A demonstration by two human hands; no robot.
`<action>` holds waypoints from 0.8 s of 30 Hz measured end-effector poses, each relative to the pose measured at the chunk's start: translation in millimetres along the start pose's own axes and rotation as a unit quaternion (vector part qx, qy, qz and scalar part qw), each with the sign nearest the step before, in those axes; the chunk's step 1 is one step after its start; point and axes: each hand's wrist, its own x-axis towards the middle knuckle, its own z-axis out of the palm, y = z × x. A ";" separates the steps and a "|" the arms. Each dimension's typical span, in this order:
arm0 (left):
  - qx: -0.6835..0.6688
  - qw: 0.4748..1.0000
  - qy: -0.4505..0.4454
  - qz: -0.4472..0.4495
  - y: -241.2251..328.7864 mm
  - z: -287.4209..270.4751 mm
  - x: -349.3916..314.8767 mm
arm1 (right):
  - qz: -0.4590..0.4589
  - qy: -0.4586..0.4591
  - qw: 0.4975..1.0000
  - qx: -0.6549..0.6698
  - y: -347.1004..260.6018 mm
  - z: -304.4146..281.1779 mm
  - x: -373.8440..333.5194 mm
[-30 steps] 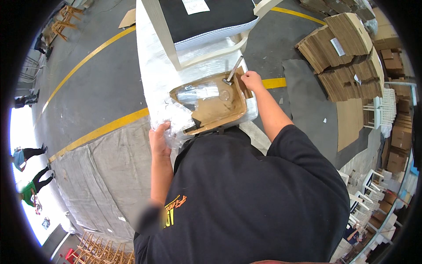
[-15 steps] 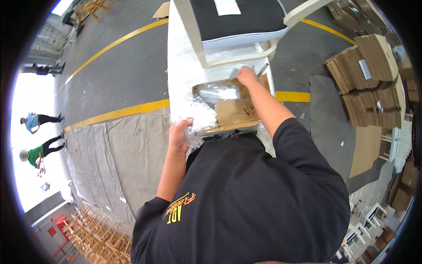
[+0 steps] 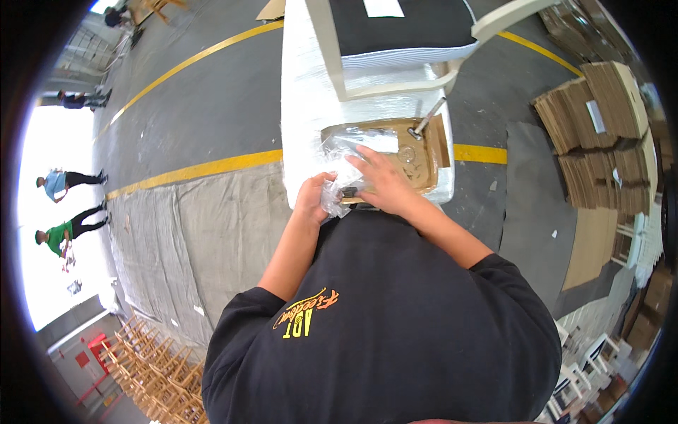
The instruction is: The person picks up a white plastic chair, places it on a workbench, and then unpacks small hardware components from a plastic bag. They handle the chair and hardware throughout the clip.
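Note:
A crumpled clear plastic bag point(image 3: 332, 198) is gripped by my left hand point(image 3: 313, 196) at the near left of a shallow cardboard tray point(image 3: 439, 145). My right hand point(image 3: 385, 182) lies over the tray's near edge, fingers spread, its fingertips at the bag. A small dark piece point(image 3: 349, 191) shows between the two hands; its kind is unclear. More clear plastic packaging point(image 3: 378, 140) lies in the tray. A hammer point(image 3: 426, 120) rests with its head in the tray's far right corner and its handle pointing outward. Small bits lie loose on the tray bottom.
The tray sits on a white, film-wrapped table point(image 3: 300, 106). Beyond it stands a cream chair point(image 3: 395, 90) with a dark seat and a white paper on it. Stacked flat cardboard point(image 3: 600, 106) is at the right. Wooden chair frames point(image 3: 152, 367) stand lower left; people are farther left.
My right hand has moved from the tray's far right side toward my left hand, fingers now spread. The left hand with the bag has shifted right, and the hammer and tray bottom show more.

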 end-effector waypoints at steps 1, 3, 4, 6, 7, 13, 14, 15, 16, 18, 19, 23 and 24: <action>0.010 1.000 -0.011 -0.008 0.1 3.7 5.8 | 0.002 0.010 1.000 0.001 3.5 3.5 -0.3; 0.031 0.999 -0.033 -0.022 0.3 7.9 20.7 | 0.002 0.030 1.000 0.004 20.9 11.9 3.4; 0.035 0.998 -0.048 -0.028 -2.2 7.3 28.1 | 0.017 0.043 0.999 0.011 28.7 17.0 4.3; 0.041 0.995 -0.078 -0.039 -4.5 7.8 39.0 | 0.043 0.069 0.996 0.024 38.0 20.8 8.0; 0.035 0.994 -0.100 -0.042 -5.1 9.1 41.9 | 0.071 0.069 0.995 0.030 39.8 21.2 8.6; 0.001 0.991 -0.131 -0.002 10.5 13.3 50.0 | 0.240 0.035 0.954 0.174 65.8 12.8 19.2; 0.031 0.992 -0.113 0.045 12.4 4.1 52.2 | 0.249 0.015 0.946 0.208 71.0 11.9 22.1; 0.082 0.989 -0.095 0.084 13.9 -2.6 55.7 | 0.259 -0.004 0.935 0.241 76.1 9.7 24.2; 0.130 0.982 -0.071 0.121 14.0 -10.6 58.8 | 0.286 -0.028 0.920 0.268 77.6 8.9 26.7; 0.222 0.963 -0.053 0.145 15.0 -24.7 65.4 | 0.340 -0.074 0.882 0.318 80.2 5.6 31.1; 0.296 0.931 -0.055 0.207 12.4 -28.3 66.5 | 0.351 -0.088 0.870 0.335 77.7 5.4 33.7; 0.512 0.802 -0.056 0.301 -4.0 -18.6 74.9 | 0.383 -0.139 0.826 0.389 77.0 -1.4 43.4; 0.538 0.788 -0.055 0.294 -5.1 -17.6 78.3 | 0.388 -0.159 0.818 0.395 78.1 -2.0 48.3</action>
